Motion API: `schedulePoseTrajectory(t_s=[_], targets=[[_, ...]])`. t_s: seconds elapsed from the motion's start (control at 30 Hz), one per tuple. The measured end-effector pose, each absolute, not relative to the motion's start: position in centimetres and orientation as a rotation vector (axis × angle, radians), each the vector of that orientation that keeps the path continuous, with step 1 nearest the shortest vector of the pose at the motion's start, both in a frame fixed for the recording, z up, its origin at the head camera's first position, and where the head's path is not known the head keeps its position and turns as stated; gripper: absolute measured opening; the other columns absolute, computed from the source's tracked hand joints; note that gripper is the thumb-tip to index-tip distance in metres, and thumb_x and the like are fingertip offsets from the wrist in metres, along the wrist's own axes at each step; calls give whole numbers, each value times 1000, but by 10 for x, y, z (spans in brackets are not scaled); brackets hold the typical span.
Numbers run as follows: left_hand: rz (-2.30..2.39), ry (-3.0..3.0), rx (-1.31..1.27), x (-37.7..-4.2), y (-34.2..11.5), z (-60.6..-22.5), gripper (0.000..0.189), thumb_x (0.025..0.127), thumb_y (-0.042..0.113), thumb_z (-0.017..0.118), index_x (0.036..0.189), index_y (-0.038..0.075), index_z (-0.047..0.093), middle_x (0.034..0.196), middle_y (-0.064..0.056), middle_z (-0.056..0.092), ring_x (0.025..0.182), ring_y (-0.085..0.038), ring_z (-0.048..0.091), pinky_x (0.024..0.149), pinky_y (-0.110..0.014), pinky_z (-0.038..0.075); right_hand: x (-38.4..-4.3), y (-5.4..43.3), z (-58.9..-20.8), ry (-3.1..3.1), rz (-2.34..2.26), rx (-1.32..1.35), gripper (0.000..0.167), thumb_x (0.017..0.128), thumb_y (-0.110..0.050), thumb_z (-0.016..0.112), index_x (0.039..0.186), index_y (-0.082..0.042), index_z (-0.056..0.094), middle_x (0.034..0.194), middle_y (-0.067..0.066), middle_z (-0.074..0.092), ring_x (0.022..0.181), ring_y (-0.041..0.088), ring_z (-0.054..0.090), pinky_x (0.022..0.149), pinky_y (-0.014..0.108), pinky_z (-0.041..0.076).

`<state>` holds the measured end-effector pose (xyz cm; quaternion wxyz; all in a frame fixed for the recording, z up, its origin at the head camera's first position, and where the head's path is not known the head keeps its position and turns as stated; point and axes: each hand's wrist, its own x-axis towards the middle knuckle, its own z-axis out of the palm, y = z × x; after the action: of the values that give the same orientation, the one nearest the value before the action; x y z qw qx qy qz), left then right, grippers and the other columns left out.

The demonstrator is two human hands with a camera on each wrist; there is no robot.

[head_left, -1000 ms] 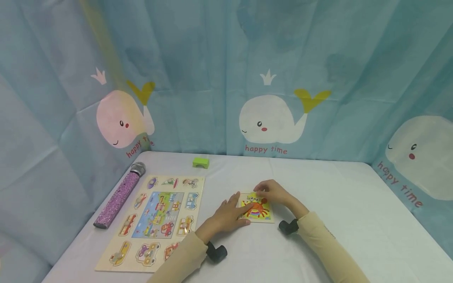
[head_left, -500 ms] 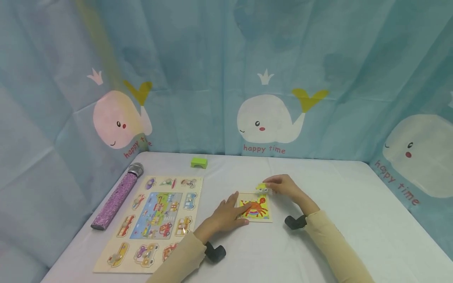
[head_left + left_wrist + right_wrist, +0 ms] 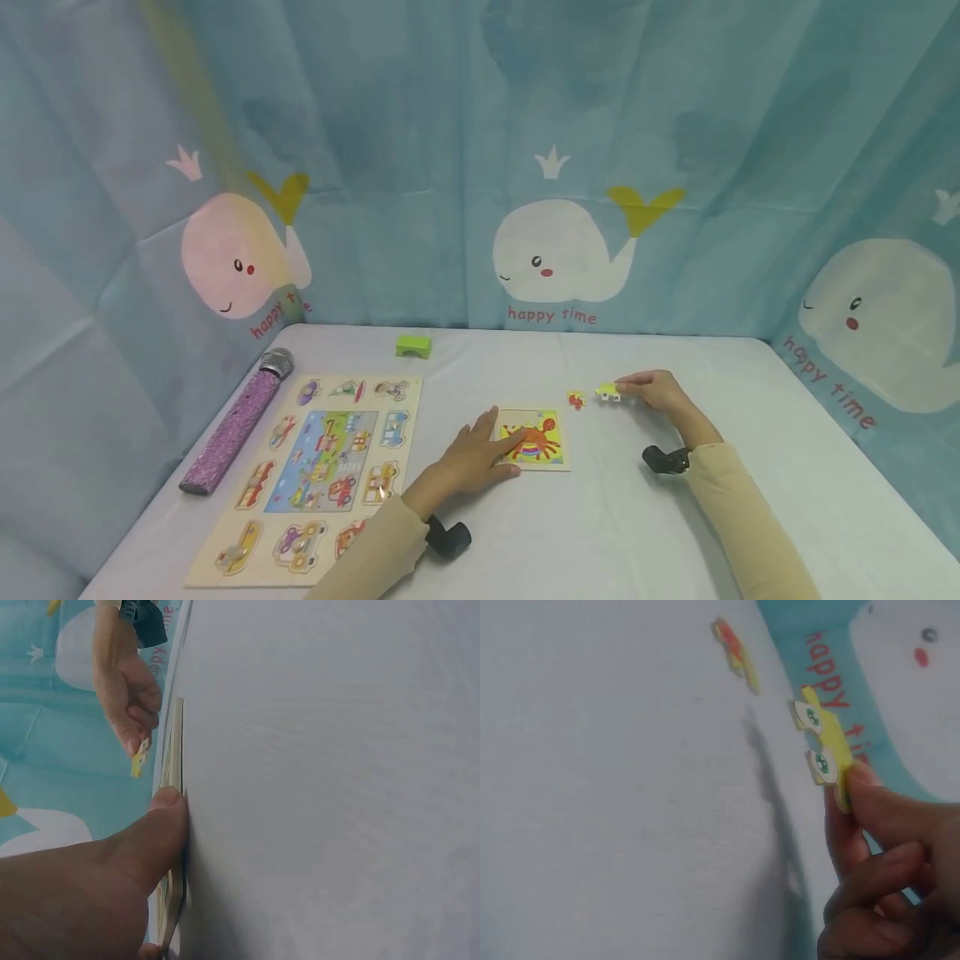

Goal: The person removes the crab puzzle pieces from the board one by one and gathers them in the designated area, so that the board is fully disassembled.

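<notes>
In the head view my left hand (image 3: 468, 458) rests on the left part of a small square puzzle (image 3: 551, 462) with a red crab picture, its fingers stretched out. The left wrist view shows the left thumb (image 3: 154, 832) against the puzzle's edge. My right hand (image 3: 660, 396) is off to the right of the puzzle and pinches a yellow puzzle piece (image 3: 832, 739) with two printed eyes between thumb and fingertips. That piece is raised above the cloth in the right wrist view. A red and yellow puzzle piece (image 3: 576, 401) lies on the table just left of it.
A large wooden peg puzzle board (image 3: 405, 396) with vehicle pictures lies at the left. Beside it is a glittery pink microphone (image 3: 236, 425). A green arch block (image 3: 414, 346) stands at the back of the white table (image 3: 585, 533). Behind hangs a blue whale-print curtain (image 3: 390, 250).
My right hand has lifted the yellow eye piece out of the crab puzzle and carried it to the right. The red and yellow piece has come into sight. My left hand stays on the puzzle.
</notes>
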<state>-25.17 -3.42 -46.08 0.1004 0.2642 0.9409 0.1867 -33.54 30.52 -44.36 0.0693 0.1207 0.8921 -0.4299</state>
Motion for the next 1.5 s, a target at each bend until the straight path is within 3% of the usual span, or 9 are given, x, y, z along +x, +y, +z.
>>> schedulePoseTrajectory(t_s=[0.23,0.33,0.47,0.7,1.0,1.23,1.37,1.5], targets=[[547,2786,792,-251,-36,-465,59,87,49,54,141,36,34,155,-15,10,142,-32,12,114,-50,15,-334,301,-453,2735,-1254,376,39,81,-31,69,110,-5,67,109,14,62,80,18,50,62,23,41],[542,2792,798,-252,-36,-465,59,87,49,53,141,35,34,155,-15,11,142,-32,12,114,-50,15,-333,298,-456,2798,-1231,332,35,83,-28,67,107,-3,67,117,20,59,96,27,55,74,32,47],[554,2785,805,-252,-35,-463,58,88,48,53,141,35,34,155,-15,10,142,-32,12,114,-50,15,-331,296,-459,2844,-1223,291,34,84,-25,65,109,-2,66,121,23,57,111,35,51,88,43,45],[566,2777,812,-252,-34,-463,58,88,48,53,141,34,35,155,-15,10,143,-32,12,114,-50,15,-329,296,-457,2850,-1220,271,34,86,-25,62,113,-5,64,122,21,57,102,28,54,71,26,46],[564,2787,796,-252,-34,-464,58,87,47,54,141,34,35,155,-15,11,143,-31,12,114,-51,15,-321,254,-444,2878,-1168,-30,24,84,-20,64,102,-5,69,102,13,66,85,21,56,66,26,46],[560,2781,796,-254,-34,-466,58,87,50,53,141,36,34,155,-15,11,142,-32,12,113,-52,17,-306,208,-445,2858,-1053,-327,12,80,-16,69,88,-9,71,82,2,65,70,13,48,58,24,40],[555,2786,793,-254,-35,-466,58,87,51,53,140,37,35,155,-14,13,142,-31,14,113,-51,18,-301,193,-449,2859,-990,-472,10,78,-15,71,88,-11,71,80,-2,65,70,12,48,62,25,40],[548,2791,795,-255,-35,-465,58,87,51,53,140,36,35,154,-14,13,142,-31,15,113,-51,19,-300,187,-452,2871,-940,-440,9,78,-13,71,86,-17,71,82,-4,63,76,13,49,68,27,41]])
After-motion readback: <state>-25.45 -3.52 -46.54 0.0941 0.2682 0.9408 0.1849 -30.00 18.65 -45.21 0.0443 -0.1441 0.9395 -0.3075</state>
